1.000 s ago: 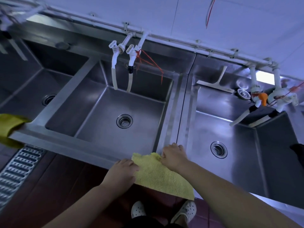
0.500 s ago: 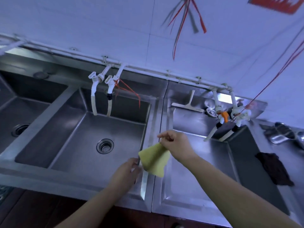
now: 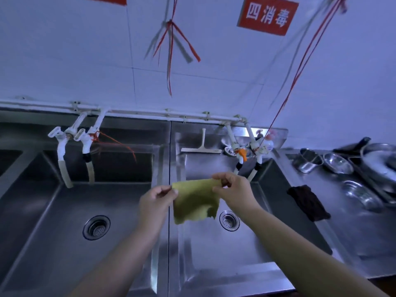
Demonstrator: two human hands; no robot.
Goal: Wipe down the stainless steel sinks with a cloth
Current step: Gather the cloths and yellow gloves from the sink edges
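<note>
Yellow cloth [image 3: 196, 201] hangs in the air between both hands, stretched by its top edge above the divider where the two steel basins meet. The left hand [image 3: 155, 202] pinches the cloth's upper left corner between thumb and curled fingers; the right hand [image 3: 233, 189] pinches the upper right corner the same way, slightly higher. Below that taut edge the cloth droops freely, its ragged lower hem clear of the metal and touching neither basin.

Under the left forearm lies the left sink [image 3: 53, 211], with a round drain strainer [image 3: 96, 227] in its floor. Under the right forearm lies the right sink [image 3: 214, 249], whose drain [image 3: 229, 220] shows just beside the cloth's lower right corner. Two white taps with pale hoses [image 3: 64, 159] hang over the back of the left sink from a white pipe [image 3: 128, 112] along the wall. A second pair of taps, one with an orange part [image 3: 242, 152], hangs over the back of the right sink. A squeegee [image 3: 201, 148] rests on the ledge behind the right sink.

Right of the basins, a dark rag [image 3: 307, 203] lies on the steel counter [image 3: 353, 239], and metal bowls and pans [image 3: 338, 160] are gathered farther right. On the white wall above, a red sign [image 3: 267, 16] carries white characters, and red strings [image 3: 171, 39] dangle.
</note>
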